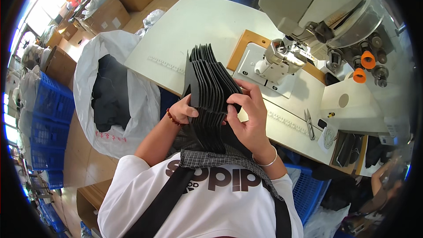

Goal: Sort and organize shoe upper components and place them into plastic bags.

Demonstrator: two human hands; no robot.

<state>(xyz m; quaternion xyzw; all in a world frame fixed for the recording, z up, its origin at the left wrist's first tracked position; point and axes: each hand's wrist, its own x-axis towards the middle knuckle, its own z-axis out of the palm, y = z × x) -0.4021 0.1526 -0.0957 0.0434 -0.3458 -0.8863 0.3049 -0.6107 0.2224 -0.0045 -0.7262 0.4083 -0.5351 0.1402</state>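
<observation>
Between my hands is a thick stack of black, flat, curved pieces (207,81), held upright over my lap at the table's front edge. My left hand (181,110), with a beaded bracelet at the wrist, grips the stack's left side, its thumb across the front. On the other side my right hand (249,112) pinches the right edges of the pieces between thumb and fingers. The pieces fan apart slightly at the top. What they are exactly, I cannot make out. A sewing machine (282,61) stands just beyond my right hand.
Small thread snips (309,124) lie on the white table (176,31) at right. Left of the table stands a white plastic sack (88,79) with dark cloth inside. Blue crates (50,128) line the far left, and cardboard boxes (105,13) sit behind. Another person (383,189) is at lower right.
</observation>
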